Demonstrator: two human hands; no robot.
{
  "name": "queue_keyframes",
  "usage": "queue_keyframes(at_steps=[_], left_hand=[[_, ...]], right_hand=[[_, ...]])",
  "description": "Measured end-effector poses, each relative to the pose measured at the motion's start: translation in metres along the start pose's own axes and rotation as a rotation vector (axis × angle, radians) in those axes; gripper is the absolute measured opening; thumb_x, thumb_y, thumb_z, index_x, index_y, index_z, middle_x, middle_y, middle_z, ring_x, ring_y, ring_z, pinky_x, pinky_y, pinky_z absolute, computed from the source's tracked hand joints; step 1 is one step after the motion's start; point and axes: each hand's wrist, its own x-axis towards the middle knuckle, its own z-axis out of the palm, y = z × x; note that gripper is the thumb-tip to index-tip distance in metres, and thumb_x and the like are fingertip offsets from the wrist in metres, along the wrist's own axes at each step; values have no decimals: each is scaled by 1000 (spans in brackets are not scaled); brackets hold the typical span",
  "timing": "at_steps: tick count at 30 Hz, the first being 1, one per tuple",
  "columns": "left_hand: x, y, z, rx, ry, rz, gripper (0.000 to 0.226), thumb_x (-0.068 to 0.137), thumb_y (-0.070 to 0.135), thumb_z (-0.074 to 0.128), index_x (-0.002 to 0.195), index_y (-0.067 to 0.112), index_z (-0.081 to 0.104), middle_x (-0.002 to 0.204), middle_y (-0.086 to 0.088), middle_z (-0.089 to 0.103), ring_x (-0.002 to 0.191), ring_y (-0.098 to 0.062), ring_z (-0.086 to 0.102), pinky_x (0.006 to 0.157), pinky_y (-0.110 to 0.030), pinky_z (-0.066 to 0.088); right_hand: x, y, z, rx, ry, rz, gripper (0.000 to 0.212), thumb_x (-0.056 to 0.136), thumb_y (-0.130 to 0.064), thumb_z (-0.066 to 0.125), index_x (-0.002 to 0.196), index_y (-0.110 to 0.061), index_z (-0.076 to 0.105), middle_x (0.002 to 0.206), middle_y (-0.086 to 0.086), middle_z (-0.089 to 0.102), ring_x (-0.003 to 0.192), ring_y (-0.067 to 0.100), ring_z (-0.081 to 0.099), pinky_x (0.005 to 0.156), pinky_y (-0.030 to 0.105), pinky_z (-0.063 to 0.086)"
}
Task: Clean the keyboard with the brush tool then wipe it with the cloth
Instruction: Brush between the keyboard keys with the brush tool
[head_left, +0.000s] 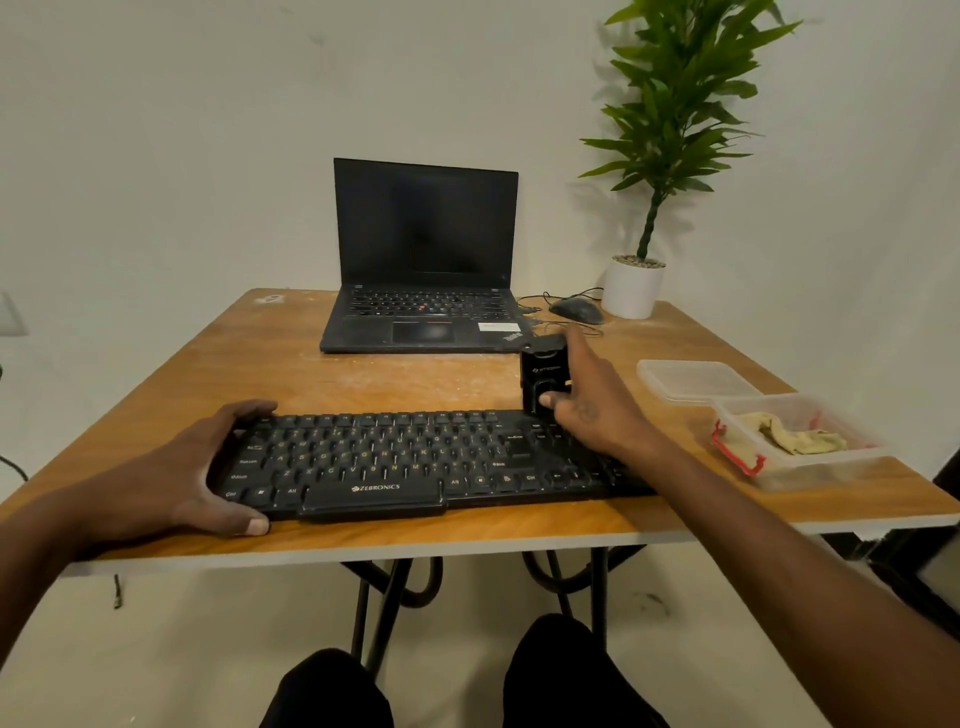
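Inventory on the worn orange-brown wooden table (363, 374): one flat black full-size keyboard (415, 462), one upright black box-shaped brush tool (543, 371), one open black laptop (423, 260) with a dark screen, one dark wired computer mouse (576, 310), one green leafy plant in a white round pot (632, 287), one clear plastic container with red clips (795, 441), one separate clear plastic lid (693, 379), and one crumpled yellowish cloth (800, 439).

Two hands are in view. The left hand (197, 467) clasps the left end of the keyboard: fingers curl over the far edge, thumb lies against the near edge. The right hand (592, 400) reaches across the keyboard's right end and grips the brush tool, thumb pressed on its front face, fingers wrapped round its right side. The tool stands just behind the keyboard's far right edge; whether its base touches the table cannot be determined.

The keyboard lies parallel to the near table edge. The cloth lies inside the container, at the right of the table, well apart from the keyboard. The lid lies just behind the container. Laptop, mouse and plant occupy the far side.

The table top shows pale scuffs and dust. It stands on black metal legs, against a plain off-white wall, over a light floor.
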Motion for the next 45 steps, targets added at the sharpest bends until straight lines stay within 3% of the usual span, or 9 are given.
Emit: queue_keyframes(at_steps=[6, 11, 15, 19, 21, 27, 34, 40, 45], left_hand=[[-1, 4, 3, -3, 17, 11, 129, 38, 73, 100, 144, 72, 26, 147, 19, 46, 129, -9, 55, 108, -39, 53], [-3, 4, 2, 9, 27, 18, 129, 38, 71, 100, 144, 71, 27, 146, 21, 47, 127, -6, 56, 101, -31, 53], [-4, 8, 4, 8, 27, 9, 126, 40, 74, 98, 143, 70, 27, 146, 23, 44, 128, -5, 54, 97, -25, 51], [-4, 6, 3, 7, 33, 9, 127, 40, 74, 98, 144, 71, 26, 147, 23, 44, 129, -4, 53, 100, -27, 51], [-3, 6, 3, -6, 25, 5, 127, 40, 72, 100, 144, 71, 26, 147, 21, 45, 129, -7, 54, 101, -29, 54], [-6, 10, 4, 9, 17, -13, 130, 39, 74, 98, 148, 64, 26, 146, 21, 45, 127, -5, 55, 96, -24, 52], [-7, 14, 5, -5, 16, -24, 134, 39, 73, 98, 151, 57, 26, 146, 22, 43, 127, -5, 53, 94, -22, 51], [-9, 19, 5, 13, 17, -18, 131, 40, 75, 96, 149, 62, 25, 148, 21, 42, 130, -7, 52, 98, -24, 50], [-11, 19, 6, 2, 26, -26, 131, 42, 73, 96, 150, 63, 24, 147, 24, 40, 130, -4, 50, 96, -21, 48]], right_hand=[[2, 7, -19, 48, 33, 107, 70, 86, -1, 72, 142, -16, 32, 137, 10, 58, 129, 25, 53, 92, 29, 38], [2, -16, 11, 158, -21, 13, 62, 87, -3, 71, 135, -19, 35, 107, -8, 58, 97, 8, 59, 72, 18, 43], [0, -8, 1, 228, -70, 63, 63, 87, -2, 71, 135, -22, 36, 121, -2, 58, 107, 11, 55, 69, 13, 41], [-5, 8, -24, 84, 6, 129, 69, 85, -2, 72, 140, -20, 33, 132, 8, 59, 121, 24, 56, 88, 28, 42], [-6, 5, -20, 57, 46, 120, 68, 85, -3, 72, 138, -19, 33, 127, 8, 61, 116, 25, 59, 85, 32, 44], [-3, -22, 19, 92, -22, -60, 60, 87, -5, 71, 130, -22, 33, 104, 2, 65, 89, 14, 64, 64, 27, 49], [-3, 1, -7, 188, 29, 109, 62, 86, -9, 74, 133, -20, 35, 126, 4, 59, 111, 17, 56, 81, 28, 42], [1, -20, 18, 255, 9, -5, 65, 87, -7, 73, 133, -26, 32, 104, -6, 61, 93, 11, 62, 65, 17, 46], [2, -7, 5, 182, 51, 6, 70, 85, -7, 74, 137, -31, 33, 118, 0, 59, 99, 11, 58, 68, 16, 43]])
